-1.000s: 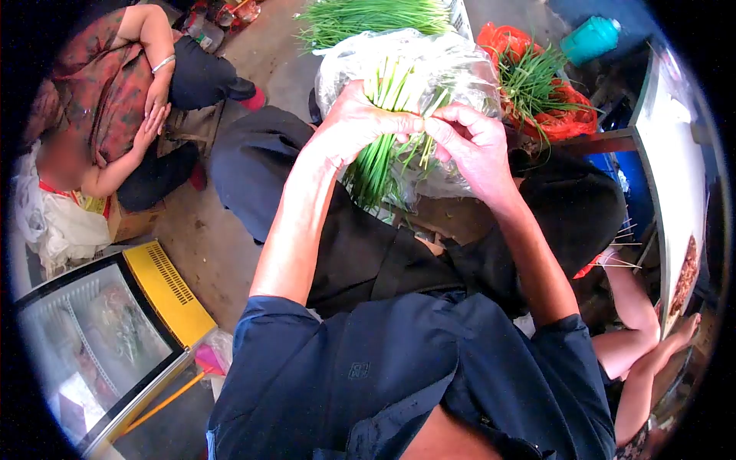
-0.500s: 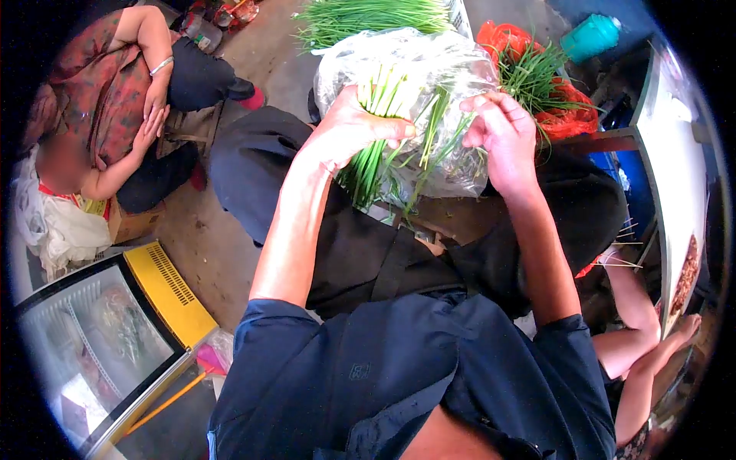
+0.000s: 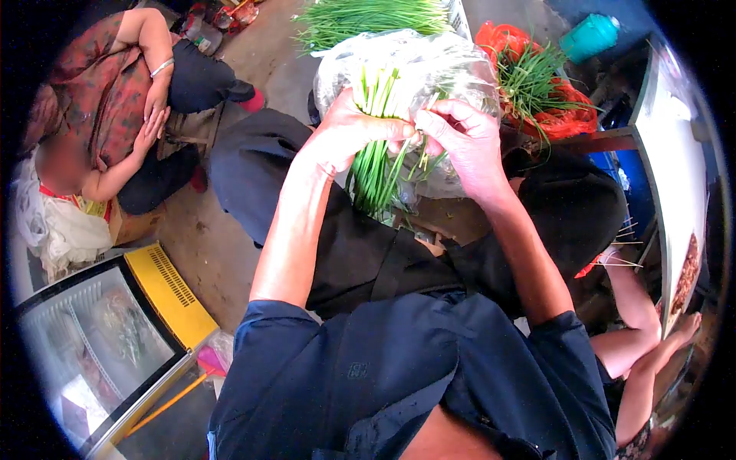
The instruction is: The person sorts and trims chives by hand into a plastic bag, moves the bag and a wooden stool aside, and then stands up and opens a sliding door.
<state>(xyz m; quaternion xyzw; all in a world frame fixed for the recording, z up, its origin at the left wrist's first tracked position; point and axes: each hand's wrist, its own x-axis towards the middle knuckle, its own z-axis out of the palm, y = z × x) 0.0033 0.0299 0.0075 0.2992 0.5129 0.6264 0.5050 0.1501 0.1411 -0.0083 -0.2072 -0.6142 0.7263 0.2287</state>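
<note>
My left hand (image 3: 345, 134) is wrapped round a bunch of green stalks (image 3: 373, 172), pale ends up and green leaves hanging down. Beside it, my right hand (image 3: 464, 138) is closed in a pinch on a few thin green stalks (image 3: 424, 162), its fingertips close to my left thumb. Under both hands a clear plastic bag (image 3: 452, 61) lies over my lap. Behind the bag is a pile of long green stalks (image 3: 368, 19).
A person (image 3: 115, 100) sits at the left, above a glass-topped case (image 3: 169, 295) with a yellow end. More greens lie on a red bag (image 3: 567, 115) at the right, near a teal container (image 3: 590, 38). Another person's bare limbs (image 3: 632, 307) show beside a white board (image 3: 675, 169).
My right hand first moved right, away from my left hand, and has now come back left beside it, pinching thin stalks. My left hand keeps its hold on the bunch.
</note>
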